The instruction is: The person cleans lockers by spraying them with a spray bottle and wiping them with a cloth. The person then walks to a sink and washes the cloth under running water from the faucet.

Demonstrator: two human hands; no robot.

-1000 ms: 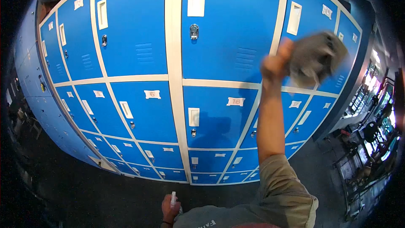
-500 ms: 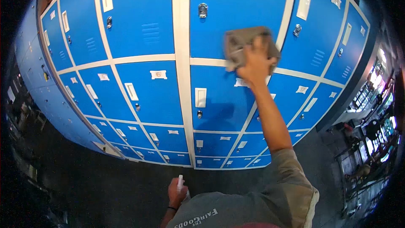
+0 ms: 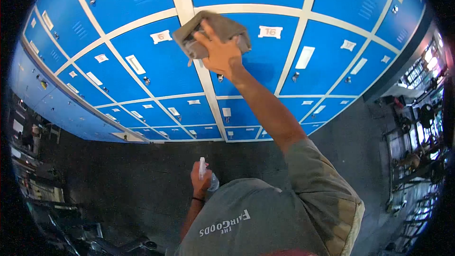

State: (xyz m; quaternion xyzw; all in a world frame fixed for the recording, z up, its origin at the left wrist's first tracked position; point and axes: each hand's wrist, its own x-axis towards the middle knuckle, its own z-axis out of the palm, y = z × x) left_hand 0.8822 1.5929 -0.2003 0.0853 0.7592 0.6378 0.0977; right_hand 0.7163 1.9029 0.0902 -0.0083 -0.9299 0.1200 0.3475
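Note:
My right hand [image 3: 219, 52] presses a folded grey-brown cloth [image 3: 232, 27] against the blue lockers, fingers spread over it. The cloth lies across the upper left of locker door 16 [image 3: 265, 57] and the cream upright frame beside it, hiding that door's handle. Just below my wrist, part of the door's lock shows. Down by my body, my left hand [image 3: 201, 178] is wrapped round a clear spray bottle with a white trigger head [image 3: 203, 166]. The bottle's lower part [image 3: 214, 183] shows to the right of the fingers.
Rows of numbered blue locker doors [image 3: 156, 59] with protruding locks and handles curve across the view. Dark flooring [image 3: 118, 170] lies below them. Gym equipment stands at the right [image 3: 417, 161] and at the lower left [image 3: 104, 246].
My right hand and the cloth have moved left and down from the door seam at the right to the left frame of door 16. The view has tilted downward. My left hand keeps the bottle.

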